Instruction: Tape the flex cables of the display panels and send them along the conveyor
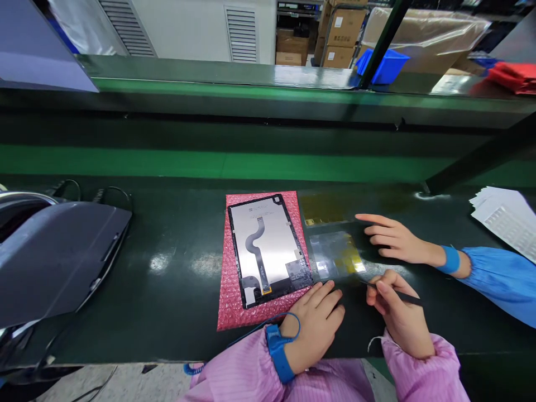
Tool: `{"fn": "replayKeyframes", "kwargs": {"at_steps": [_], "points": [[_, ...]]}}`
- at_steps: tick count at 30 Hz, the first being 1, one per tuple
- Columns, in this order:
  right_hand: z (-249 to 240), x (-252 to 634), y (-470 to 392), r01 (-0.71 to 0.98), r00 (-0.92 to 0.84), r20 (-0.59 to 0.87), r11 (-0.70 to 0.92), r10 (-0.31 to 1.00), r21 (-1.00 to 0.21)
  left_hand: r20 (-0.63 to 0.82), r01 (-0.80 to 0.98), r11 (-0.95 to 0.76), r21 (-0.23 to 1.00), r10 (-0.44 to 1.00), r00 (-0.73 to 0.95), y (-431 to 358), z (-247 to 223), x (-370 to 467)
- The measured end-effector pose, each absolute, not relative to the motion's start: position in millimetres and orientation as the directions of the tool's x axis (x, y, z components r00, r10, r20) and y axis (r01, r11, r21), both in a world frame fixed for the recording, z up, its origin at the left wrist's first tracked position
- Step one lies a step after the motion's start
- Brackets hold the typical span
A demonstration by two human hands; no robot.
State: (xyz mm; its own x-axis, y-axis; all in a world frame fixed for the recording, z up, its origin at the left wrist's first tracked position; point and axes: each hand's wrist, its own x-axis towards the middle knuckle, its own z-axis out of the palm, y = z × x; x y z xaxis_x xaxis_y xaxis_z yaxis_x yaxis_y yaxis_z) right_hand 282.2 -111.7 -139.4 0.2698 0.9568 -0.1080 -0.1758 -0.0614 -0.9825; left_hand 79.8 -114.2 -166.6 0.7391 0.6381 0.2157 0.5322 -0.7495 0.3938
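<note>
My right hand (400, 318) pinches tweezers (393, 293) shut-fingered. My left hand (316, 326) lies flat and open on the desk (176, 279), just right of the tablet panel (268, 248).

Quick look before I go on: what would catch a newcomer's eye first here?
The open tablet back lying on pink bubble wrap at the centre of the dark bench. Right of it, a clear sheet of yellow stickers, with the right hand holding dark tweezers beside it. A co-worker's blue-sleeved hand reaches in from the right.

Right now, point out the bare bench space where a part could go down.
Bare bench lies between the grey covers and the pink bubble wrap. Crowded right of the tablet panel: film sheets, left hand, right hand with tweezers, and a co-worker's hand.
</note>
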Motion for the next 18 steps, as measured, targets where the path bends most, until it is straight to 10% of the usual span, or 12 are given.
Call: {"fn": "replayKeyframes", "kwargs": {"at_steps": [10, 18], "points": [[-148.2, 284.6, -112.1, -0.066, 0.329, -0.106, -0.088, 0.938, -0.994, 0.245, 0.347, -0.665, 0.662, 0.629, 0.737, -123.4, -132.5, 20.2], [-145.7, 265.4, -113.8, 0.038, 0.306, -0.092, -0.109, 0.948, -0.993, 0.340, 0.577, -0.571, 0.584, 0.818, 0.465, -112.6, -119.4, -56.7]]}}
